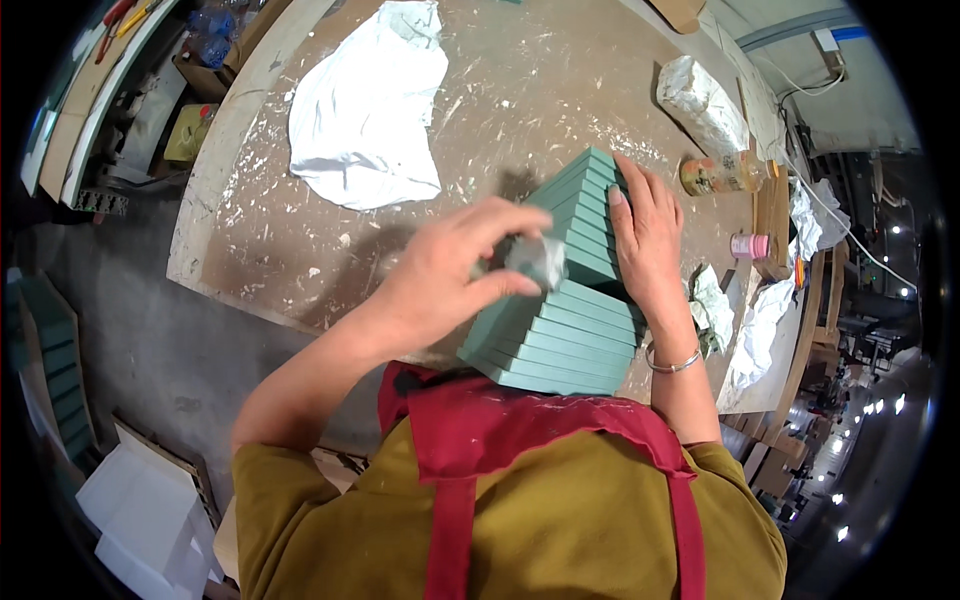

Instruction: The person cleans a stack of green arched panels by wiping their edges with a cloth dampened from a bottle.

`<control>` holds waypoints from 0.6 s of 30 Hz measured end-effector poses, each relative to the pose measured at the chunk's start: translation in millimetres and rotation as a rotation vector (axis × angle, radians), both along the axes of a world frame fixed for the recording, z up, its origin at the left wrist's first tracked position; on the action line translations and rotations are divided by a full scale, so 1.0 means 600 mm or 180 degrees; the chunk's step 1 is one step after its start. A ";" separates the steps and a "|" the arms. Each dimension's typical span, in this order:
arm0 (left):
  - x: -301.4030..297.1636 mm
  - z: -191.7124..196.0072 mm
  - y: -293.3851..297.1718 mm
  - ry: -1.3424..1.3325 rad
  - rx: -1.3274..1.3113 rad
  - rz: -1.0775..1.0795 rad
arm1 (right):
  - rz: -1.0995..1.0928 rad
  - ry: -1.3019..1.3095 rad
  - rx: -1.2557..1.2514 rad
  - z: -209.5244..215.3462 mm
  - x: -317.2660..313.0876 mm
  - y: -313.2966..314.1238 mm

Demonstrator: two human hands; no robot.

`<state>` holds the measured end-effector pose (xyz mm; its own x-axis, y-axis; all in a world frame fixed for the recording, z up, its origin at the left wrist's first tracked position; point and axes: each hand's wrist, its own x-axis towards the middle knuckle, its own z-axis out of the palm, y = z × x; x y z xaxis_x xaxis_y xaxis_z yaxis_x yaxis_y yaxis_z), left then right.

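In front of me on the workbench stands a green slatted box [580, 345], with overlapping boards in two banks and a dark gap between them. My left hand [440, 265] pinches a crumpled grey-white wad [537, 262], probably a rag, against the box's left edge; motion blurs it a little. On the box's far right side, my right hand [648, 225] grips the edge, thumb on the slats and fingers along the outer side. A white cloth [370, 110] lies spread on the bench, beyond my left hand.
Right of the box are a jar [715, 174], a pink bottle [748, 246], a wrapped white block [702, 103] and crumpled cloths [764, 330]. The paint-spotted workbench [250, 215] has its edge at left. White boxes [150, 500] stand on the floor at lower left.
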<state>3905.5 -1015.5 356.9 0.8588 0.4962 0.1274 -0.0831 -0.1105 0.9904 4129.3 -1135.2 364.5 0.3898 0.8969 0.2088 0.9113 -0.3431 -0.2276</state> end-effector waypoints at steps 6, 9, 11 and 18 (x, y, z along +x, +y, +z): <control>-0.038 -0.054 0.001 0.0338 0.1416 -0.0020 | 0.0009 0.0011 -0.0041 0.002 0.000 -0.007; -0.054 -0.044 -0.004 0.0143 0.0805 -0.0169 | 0.0018 0.0006 -0.0026 0.001 -0.003 -0.007; -0.067 -0.033 -0.028 0.0048 0.0701 -0.0752 | 0.0021 0.0002 -0.0027 0.001 -0.003 -0.007; -0.083 -0.048 -0.040 -0.0426 0.1664 0.0148 | 0.0018 -0.0035 -0.0017 0.005 -0.006 -0.009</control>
<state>3855.6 -1039.7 328.3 0.7969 0.3744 0.4741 -0.1879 -0.5923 0.7835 4125.4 -1140.8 367.4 0.3825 0.9002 0.2082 0.9156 -0.3392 -0.2158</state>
